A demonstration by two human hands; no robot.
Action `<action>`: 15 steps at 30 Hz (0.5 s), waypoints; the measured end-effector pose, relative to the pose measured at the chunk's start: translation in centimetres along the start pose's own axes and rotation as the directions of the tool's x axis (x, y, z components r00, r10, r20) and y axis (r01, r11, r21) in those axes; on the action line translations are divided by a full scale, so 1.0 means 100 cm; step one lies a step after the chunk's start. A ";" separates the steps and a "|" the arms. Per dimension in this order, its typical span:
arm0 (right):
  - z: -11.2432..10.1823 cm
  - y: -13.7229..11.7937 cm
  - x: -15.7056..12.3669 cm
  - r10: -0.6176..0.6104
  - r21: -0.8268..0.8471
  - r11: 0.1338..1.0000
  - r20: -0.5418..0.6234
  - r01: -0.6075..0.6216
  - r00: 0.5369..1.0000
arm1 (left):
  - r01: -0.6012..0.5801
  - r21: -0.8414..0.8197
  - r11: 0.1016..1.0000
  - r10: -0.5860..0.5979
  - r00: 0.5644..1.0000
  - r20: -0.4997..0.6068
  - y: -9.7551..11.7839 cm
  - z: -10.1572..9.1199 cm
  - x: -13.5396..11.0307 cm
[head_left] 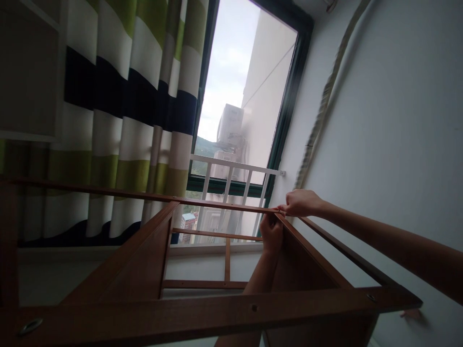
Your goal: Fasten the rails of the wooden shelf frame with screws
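A brown wooden furniture frame [217, 308] of boards and thin rails fills the lower half of the view. My left hand [271, 233] reaches up inside it, fingers curled against the far corner joint just below the top rail. My right hand [300, 202] comes in from the right with fingers pinched together at the same corner, on the end of the thin far rail [144, 195]. What the fingertips pinch is too small to make out.
A striped green, white and navy curtain [126, 106] hangs at the left. Beyond the frame is a window [238, 96] with a white guard rail [235, 166]. A white wall [398, 120] stands close on the right, with a cord [325, 96] running down it.
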State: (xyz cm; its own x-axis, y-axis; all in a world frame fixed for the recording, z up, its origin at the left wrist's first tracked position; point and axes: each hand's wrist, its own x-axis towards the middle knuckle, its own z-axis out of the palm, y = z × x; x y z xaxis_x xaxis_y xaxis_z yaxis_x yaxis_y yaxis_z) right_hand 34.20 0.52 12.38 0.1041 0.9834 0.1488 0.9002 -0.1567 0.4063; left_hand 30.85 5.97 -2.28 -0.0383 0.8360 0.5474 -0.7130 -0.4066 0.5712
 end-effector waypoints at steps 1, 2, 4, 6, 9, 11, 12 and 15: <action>0.000 -0.001 0.000 0.004 0.002 1.000 0.003 -0.004 1.000 | 0.000 -0.001 1.000 0.000 1.000 -0.003 0.000 0.000 -0.001; 0.000 -0.001 0.000 0.009 0.005 1.000 0.007 -0.009 1.000 | -0.001 -0.002 1.000 0.001 1.000 -0.004 0.001 0.001 -0.001; 0.000 -0.002 -0.001 0.018 0.012 1.000 0.017 -0.019 1.000 | -0.001 -0.005 1.000 0.001 1.000 -0.006 0.003 0.001 -0.002; 0.001 -0.004 -0.002 0.028 0.023 0.999 0.028 -0.028 0.999 | 0.000 -0.006 1.000 0.000 1.000 -0.006 0.004 0.001 -0.002; 0.002 -0.006 -0.003 0.045 0.040 0.998 0.042 -0.047 0.998 | 0.004 -0.008 1.000 -0.004 1.000 -0.005 0.006 0.001 -0.002; 0.003 -0.008 -0.004 0.061 0.043 0.997 0.043 -0.063 0.997 | 0.004 -0.016 1.000 -0.004 1.000 -0.007 0.006 0.002 -0.002; 0.004 -0.009 -0.003 0.069 0.043 0.997 0.042 -0.071 0.997 | 0.004 -0.021 1.000 -0.004 1.000 -0.008 0.005 0.002 -0.002; 0.005 -0.010 -0.002 0.083 0.044 0.995 0.038 -0.085 0.996 | 0.007 -0.039 0.999 -0.008 1.000 -0.009 0.003 0.002 -0.003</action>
State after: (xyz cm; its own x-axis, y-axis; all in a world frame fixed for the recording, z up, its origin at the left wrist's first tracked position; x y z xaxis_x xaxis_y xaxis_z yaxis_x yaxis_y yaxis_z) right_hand 33.47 0.49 11.50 0.1949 0.9697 0.1475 0.9057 -0.2357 0.3525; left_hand 30.79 5.54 -2.09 -0.0394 0.8425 0.5372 -0.7402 -0.3858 0.5507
